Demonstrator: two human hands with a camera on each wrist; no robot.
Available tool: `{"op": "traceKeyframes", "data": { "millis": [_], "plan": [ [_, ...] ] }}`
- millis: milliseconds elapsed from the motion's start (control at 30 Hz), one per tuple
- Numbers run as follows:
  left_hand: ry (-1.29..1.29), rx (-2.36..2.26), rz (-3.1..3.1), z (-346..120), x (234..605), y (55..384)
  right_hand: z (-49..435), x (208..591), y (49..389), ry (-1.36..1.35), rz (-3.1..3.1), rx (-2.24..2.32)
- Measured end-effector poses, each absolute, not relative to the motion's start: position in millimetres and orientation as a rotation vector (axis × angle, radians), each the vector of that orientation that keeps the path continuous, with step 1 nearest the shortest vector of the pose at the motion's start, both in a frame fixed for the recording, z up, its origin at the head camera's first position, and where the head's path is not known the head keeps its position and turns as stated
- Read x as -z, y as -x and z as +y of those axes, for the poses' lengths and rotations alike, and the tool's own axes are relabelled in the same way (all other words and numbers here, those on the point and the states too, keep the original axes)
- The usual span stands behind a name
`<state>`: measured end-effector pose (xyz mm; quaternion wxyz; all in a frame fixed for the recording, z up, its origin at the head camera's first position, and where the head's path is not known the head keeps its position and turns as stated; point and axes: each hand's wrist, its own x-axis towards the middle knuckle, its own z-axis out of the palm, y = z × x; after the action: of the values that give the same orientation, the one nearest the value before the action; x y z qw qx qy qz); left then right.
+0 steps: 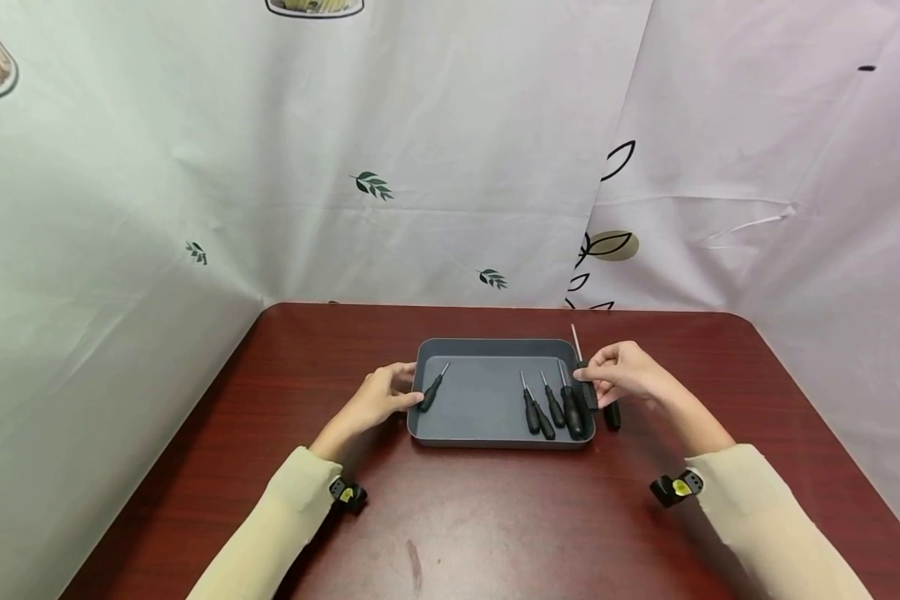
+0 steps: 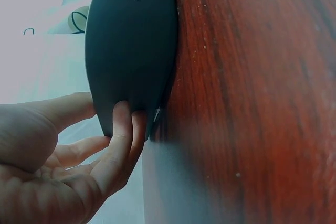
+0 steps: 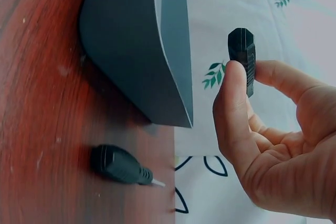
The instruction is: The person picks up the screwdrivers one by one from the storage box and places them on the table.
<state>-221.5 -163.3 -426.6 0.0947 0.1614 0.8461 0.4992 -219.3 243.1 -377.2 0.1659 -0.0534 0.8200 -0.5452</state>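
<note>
A grey rectangular tray (image 1: 487,383) lies on the table. My left hand (image 1: 378,397) grips its left side, the thumb over the rim and other fingers against the outer wall, as the left wrist view shows. Between thumb and fingers, my right hand (image 1: 621,375) pinches a black-handled screwdriver (image 3: 241,45) by the handle, its shaft pointing away. That screwdriver is raised at the tray's right rim. Inside the tray, one small screwdriver (image 1: 432,393) lies at the left, and several more, including a thick-handled screwdriver (image 1: 572,412), lie side by side at the right.
Another black screwdriver (image 3: 118,163) lies on the table just outside the tray's right wall, partly under my right hand in the head view. The reddish-brown wooden table (image 1: 495,525) backs onto white patterned cloth (image 1: 450,233), which hangs behind and on both sides.
</note>
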Motion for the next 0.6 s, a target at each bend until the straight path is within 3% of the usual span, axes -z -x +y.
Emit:
{"op": "traceKeyframes", "data": {
  "millis": [600],
  "plan": [
    [-0.486, -1.459, 2.532, -162.5, 426.5, 221.3, 261.5, 376.6, 215.5, 0.127, 2.324, 1.578]
  ]
}}
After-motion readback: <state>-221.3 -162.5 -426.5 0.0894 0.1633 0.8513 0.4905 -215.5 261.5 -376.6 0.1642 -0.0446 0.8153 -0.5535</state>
